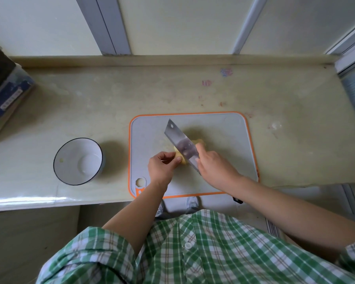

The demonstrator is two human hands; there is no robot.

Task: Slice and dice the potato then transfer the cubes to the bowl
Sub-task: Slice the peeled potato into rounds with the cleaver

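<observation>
Potato (pixel 183 160) sits on the grey, orange-edged cutting board (pixel 223 140), left of board centre, peeled, pale yellow, mostly hidden by the blade and both hands

Left hand (pixel 162 167): fingers curled round the potato's near-left end, thumb on top, pinning it to the board

Right hand (pixel 215 167): wrapped round the handle of the knife (pixel 180 141). It's a broad cleaver-type blade, tip pointing away and to the left, flat face tilted up toward the camera, lying across the top of the potato. Can't tell if the edge is in the flesh

Bowl (pixel 70 160): white with a dark rim, upright on the worktop (pixel 131 93) just left of the board, not touching it. No cubes in it, only a small yellowish speck on the inner wall

Dark blue box (pixel 6 89) at far left of worktop, well apart
</observation>
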